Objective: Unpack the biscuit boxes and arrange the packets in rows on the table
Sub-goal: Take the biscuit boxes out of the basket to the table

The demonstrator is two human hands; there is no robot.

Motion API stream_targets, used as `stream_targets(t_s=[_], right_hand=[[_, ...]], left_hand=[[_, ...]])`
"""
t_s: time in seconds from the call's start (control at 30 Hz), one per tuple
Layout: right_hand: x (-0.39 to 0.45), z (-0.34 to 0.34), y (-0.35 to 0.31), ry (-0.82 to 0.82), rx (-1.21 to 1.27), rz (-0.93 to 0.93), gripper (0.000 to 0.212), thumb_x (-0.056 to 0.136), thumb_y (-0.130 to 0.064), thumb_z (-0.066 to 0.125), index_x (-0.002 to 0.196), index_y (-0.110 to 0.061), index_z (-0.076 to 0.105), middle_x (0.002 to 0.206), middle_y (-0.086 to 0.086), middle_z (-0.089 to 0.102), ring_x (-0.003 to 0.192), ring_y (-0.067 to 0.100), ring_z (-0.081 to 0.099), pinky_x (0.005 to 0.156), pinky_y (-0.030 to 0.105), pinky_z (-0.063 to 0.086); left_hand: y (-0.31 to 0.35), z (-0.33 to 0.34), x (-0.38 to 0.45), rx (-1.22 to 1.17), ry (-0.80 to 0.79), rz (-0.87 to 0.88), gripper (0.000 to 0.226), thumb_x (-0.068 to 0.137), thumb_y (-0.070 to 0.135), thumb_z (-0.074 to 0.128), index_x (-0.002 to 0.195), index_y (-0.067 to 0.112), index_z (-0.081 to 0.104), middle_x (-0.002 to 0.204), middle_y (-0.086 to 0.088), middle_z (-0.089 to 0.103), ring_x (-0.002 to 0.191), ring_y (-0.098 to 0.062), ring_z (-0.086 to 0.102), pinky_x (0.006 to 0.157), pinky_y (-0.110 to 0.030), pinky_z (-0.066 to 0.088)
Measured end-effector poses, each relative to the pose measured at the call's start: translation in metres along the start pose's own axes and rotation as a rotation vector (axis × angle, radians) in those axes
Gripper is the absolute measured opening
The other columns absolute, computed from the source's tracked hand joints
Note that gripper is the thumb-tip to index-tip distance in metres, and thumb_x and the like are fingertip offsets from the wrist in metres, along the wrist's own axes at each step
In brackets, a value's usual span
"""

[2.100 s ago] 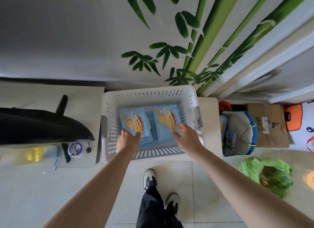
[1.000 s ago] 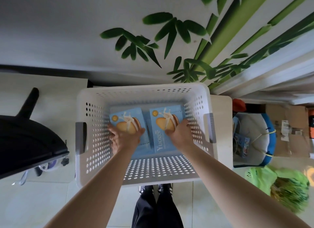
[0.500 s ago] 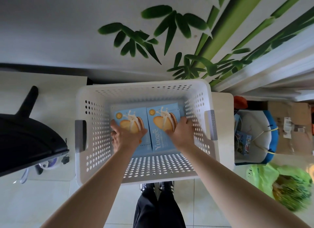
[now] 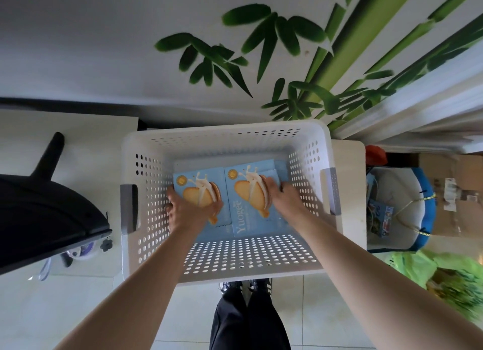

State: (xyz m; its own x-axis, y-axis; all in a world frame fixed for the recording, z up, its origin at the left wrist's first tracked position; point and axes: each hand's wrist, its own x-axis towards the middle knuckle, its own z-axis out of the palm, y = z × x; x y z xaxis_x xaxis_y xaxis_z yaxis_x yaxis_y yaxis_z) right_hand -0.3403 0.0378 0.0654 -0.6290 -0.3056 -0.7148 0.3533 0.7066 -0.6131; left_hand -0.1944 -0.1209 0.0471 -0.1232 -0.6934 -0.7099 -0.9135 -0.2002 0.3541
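Observation:
Two light-blue biscuit boxes lie side by side at the bottom of a white perforated basket [image 4: 308,266]. My left hand [image 4: 188,210] grips the left box [image 4: 201,190] by its left edge and lower half, fingers curled round it. My right hand [image 4: 283,193] holds the right box [image 4: 244,211] at its right edge. More blue boxes show underneath, at the right [image 4: 281,170]. Both forearms reach down into the basket from the lower corners.
The basket stands on a small white table [image 4: 350,182] against a wall with bamboo decoration. A black object [image 4: 39,219] covers a white table on the left. To the right are a blue-rimmed bag [image 4: 402,208], cardboard boxes [image 4: 454,193] and a green plastic bag [image 4: 449,276]. My legs and shoes are below the basket.
My head has moved closer over the basket. The two boxes have been pushed together side by side, and both hands have closed on their outer edges.

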Motion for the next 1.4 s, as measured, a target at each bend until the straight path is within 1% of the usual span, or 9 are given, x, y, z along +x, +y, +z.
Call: stream_targets(t_s=[0.13,0.33,0.6,0.73,0.87,1.0,1.13,1.27,1.4], right_hand=[[-0.006,0.0,-0.002,0.05,0.079,-0.102,0.042,0.102,-0.035,0.044,0.067,-0.012,0.047,0.057,-0.004,0.044,0.041,-0.005,0.045,0.044,0.012,0.035],[-0.03,-0.019,-0.022,0.132,-0.001,-0.096,0.042,0.1,-0.044,0.041,0.091,-0.007,0.058,0.073,0.003,0.055,0.066,0.01,0.054,0.047,0.009,0.039],[-0.098,-0.067,-0.087,0.171,-0.077,-0.092,0.048,0.095,-0.056,0.043,0.078,-0.012,0.053,0.069,0.001,0.051,0.062,0.014,0.05,0.052,0.027,0.036],[-0.142,-0.092,-0.114,0.174,-0.004,-0.063,0.051,0.09,-0.064,0.046,0.067,-0.018,0.047,0.062,-0.004,0.049,0.057,0.011,0.045,0.051,0.026,0.031],[-0.187,-0.103,-0.135,0.131,0.004,-0.052,0.054,0.087,-0.069,0.044,0.078,-0.019,0.06,0.073,-0.012,0.061,0.069,0.004,0.055,0.056,0.022,0.035],[-0.235,-0.11,-0.153,0.048,0.007,-0.076,0.061,0.088,-0.067,0.045,0.097,-0.01,0.063,0.09,0.004,0.067,0.069,0.005,0.054,0.061,0.022,0.04],[-0.286,-0.112,-0.171,-0.085,0.061,-0.094,0.047,0.086,-0.064,0.053,0.089,-0.019,0.066,0.091,0.001,0.072,0.09,0.016,0.067,0.069,0.028,0.052],[-0.337,-0.107,-0.188,-0.302,0.123,-0.156,0.036,0.086,-0.055,0.062,0.088,-0.02,0.068,0.082,-0.005,0.076,0.073,0.008,0.072,0.053,0.025,0.057],[-0.384,-0.089,-0.202,-0.429,0.022,-0.224,0.043,0.086,-0.055,0.061,0.097,-0.015,0.071,0.094,0.006,0.075,0.087,0.022,0.073,0.073,0.04,0.061]], left_hand=[[-0.002,-0.003,-0.002,-0.123,-0.007,0.035,0.135,0.046,0.037,0.096,0.149,0.024,0.01,0.145,-0.011,0.042,0.132,-0.036,0.042,0.106,-0.045,0.036],[0.007,-0.019,-0.018,-0.175,-0.059,0.058,0.123,0.043,0.041,0.095,0.143,0.017,0.029,0.132,-0.008,0.054,0.119,-0.033,0.054,0.095,-0.043,0.046],[0.029,-0.083,-0.086,-0.384,-0.209,0.131,0.095,0.046,0.036,0.095,0.128,0.021,0.05,0.107,0.003,0.065,0.096,-0.021,0.063,0.078,-0.038,0.055],[0.031,-0.124,-0.143,-0.625,-0.308,0.154,0.089,0.037,0.043,0.094,0.118,0.031,0.06,0.105,0.0,0.073,0.09,-0.023,0.072,0.07,-0.038,0.059],[0.027,-0.158,-0.197,-0.797,-0.364,0.165,0.081,0.046,0.033,0.096,0.118,0.028,0.06,0.109,-0.009,0.072,0.091,-0.031,0.072,0.07,-0.043,0.059],[0.01,-0.188,-0.254,-0.883,-0.291,0.221,0.074,0.053,0.022,0.094,0.119,0.026,0.06,0.109,-0.009,0.073,0.092,-0.03,0.072,0.068,-0.04,0.059],[-0.012,-0.217,-0.31,-0.969,-0.195,0.256,0.069,0.056,0.02,0.091,0.118,0.029,0.061,0.108,-0.008,0.073,0.092,-0.029,0.072,0.068,-0.039,0.059],[-0.047,-0.24,-0.367,-1.065,-0.029,0.275,0.068,0.056,0.015,0.092,0.114,0.035,0.063,0.106,-0.006,0.074,0.087,-0.026,0.073,0.064,-0.035,0.059],[-0.088,-0.253,-0.425,-1.19,0.144,0.23,0.072,0.053,0.02,0.089,0.118,0.033,0.061,0.106,-0.007,0.074,0.085,-0.026,0.073,0.061,-0.034,0.058]])
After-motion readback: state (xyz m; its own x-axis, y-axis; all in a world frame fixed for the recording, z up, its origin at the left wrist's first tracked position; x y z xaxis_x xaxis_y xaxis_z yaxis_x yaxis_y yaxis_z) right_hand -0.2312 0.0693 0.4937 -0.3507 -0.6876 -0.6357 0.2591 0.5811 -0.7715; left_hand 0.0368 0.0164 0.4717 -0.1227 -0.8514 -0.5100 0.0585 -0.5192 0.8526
